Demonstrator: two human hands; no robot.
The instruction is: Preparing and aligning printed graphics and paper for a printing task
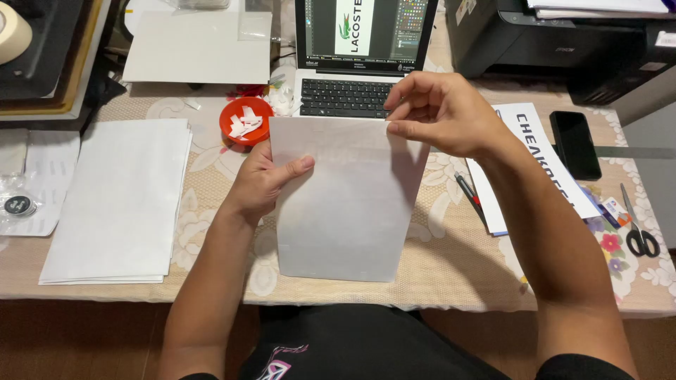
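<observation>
The white sheet [348,204] is up on edge over the table [451,274], right in front of the laptop [355,63]. The left hand [260,183] has its grip closed on the sheet's left edge, thumb across the front. The right hand [440,112] pinches the top right corner between fingertips. To my eye a light pinch right at that corner works best, with the left holding the sheet steady. Behind, a small orange bowl [245,121] holds white paper scraps.

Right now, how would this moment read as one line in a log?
left hand: grips sheet left edge | right hand: pinches sheet top right corner | sheet: upright over table, before laptop | paper stack: left
</observation>
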